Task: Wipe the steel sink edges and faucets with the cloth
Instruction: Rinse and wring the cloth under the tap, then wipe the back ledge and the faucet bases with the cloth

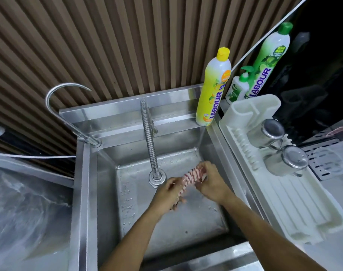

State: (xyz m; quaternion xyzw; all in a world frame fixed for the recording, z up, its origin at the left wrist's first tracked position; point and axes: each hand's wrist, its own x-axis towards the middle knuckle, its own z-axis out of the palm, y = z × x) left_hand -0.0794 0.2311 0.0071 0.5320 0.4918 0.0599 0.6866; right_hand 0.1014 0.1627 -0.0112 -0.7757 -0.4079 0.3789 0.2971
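Both hands over the sink [84,192] basin, fingers curled round the cloth [193,178] | left hand [171,192] grips its lower end, right hand [210,183] the upper | cloth twisted into a roll, long axis slanting toward the back right | flexible faucet [149,137] spout just beside the left hand; curved faucet [55,98] well apart at the back-left corner.

left hand [169,189] curled, gripping | right hand [210,182] curled, gripping | hands close together
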